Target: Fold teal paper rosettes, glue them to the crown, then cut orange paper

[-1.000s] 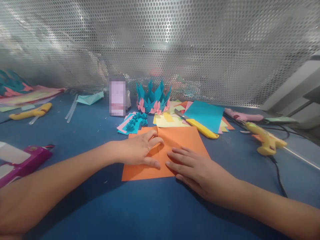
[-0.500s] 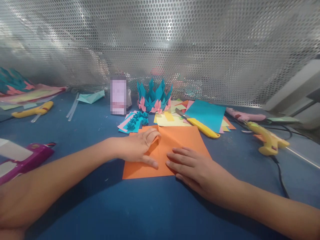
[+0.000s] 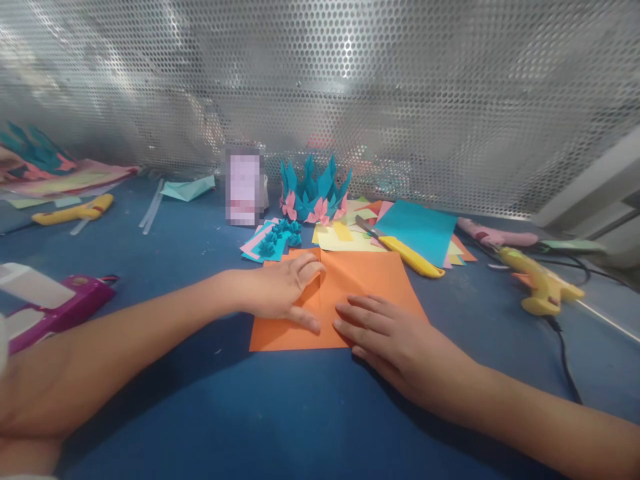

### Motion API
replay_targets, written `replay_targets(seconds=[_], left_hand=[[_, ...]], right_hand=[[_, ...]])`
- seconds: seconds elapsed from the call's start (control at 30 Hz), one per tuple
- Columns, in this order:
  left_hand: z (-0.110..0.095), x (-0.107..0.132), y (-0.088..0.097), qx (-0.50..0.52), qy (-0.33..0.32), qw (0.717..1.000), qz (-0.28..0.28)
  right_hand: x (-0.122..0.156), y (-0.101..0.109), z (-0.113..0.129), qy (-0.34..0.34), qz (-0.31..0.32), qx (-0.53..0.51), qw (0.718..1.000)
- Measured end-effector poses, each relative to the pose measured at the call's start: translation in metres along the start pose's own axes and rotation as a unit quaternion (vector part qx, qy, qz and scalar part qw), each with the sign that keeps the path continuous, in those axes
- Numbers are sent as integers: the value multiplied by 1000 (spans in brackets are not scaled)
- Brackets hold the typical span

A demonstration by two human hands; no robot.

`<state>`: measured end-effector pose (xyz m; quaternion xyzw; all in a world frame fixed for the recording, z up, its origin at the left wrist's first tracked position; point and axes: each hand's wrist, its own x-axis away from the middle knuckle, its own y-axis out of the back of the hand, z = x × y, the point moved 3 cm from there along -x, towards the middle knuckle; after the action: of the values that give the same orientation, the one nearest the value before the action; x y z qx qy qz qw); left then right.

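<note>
A sheet of orange paper (image 3: 373, 273) lies on the blue table with a crease down its middle. On its left half rests my left hand (image 3: 283, 290), thumb spread away and fingers bent, touching near the crease. My right hand (image 3: 390, 333) lies flat on the right half, fingers stretched out and pointing left. Neither hand grips anything. Just beyond the sheet are small folded teal paper pieces (image 3: 280, 237) on pink and teal paper, and a yellow utility knife (image 3: 413, 257).
A teal and pink folded-paper crown (image 3: 316, 193) stands behind, beside a pixelated phone-like screen (image 3: 243, 190). Teal sheets (image 3: 420, 230) lie right of it. A yellow glue gun (image 3: 543, 287) is at right, another (image 3: 75, 212) at far left. A purple and white device (image 3: 75, 300) sits left.
The view has shifted slightly, so things appear a little further right. Both hands keep nearly the same places on the orange paper. Part of a hand now shows at the far left edge.
</note>
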<state>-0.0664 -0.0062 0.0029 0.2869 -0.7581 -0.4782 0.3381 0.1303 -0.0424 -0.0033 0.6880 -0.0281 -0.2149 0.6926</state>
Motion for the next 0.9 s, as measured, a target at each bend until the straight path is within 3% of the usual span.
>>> replay_targets(seconds=[0.9], left_hand=[[-1, 0, 2, -21, 10, 999, 33]], right_hand=[[2, -2, 1, -9, 14, 2, 1000]])
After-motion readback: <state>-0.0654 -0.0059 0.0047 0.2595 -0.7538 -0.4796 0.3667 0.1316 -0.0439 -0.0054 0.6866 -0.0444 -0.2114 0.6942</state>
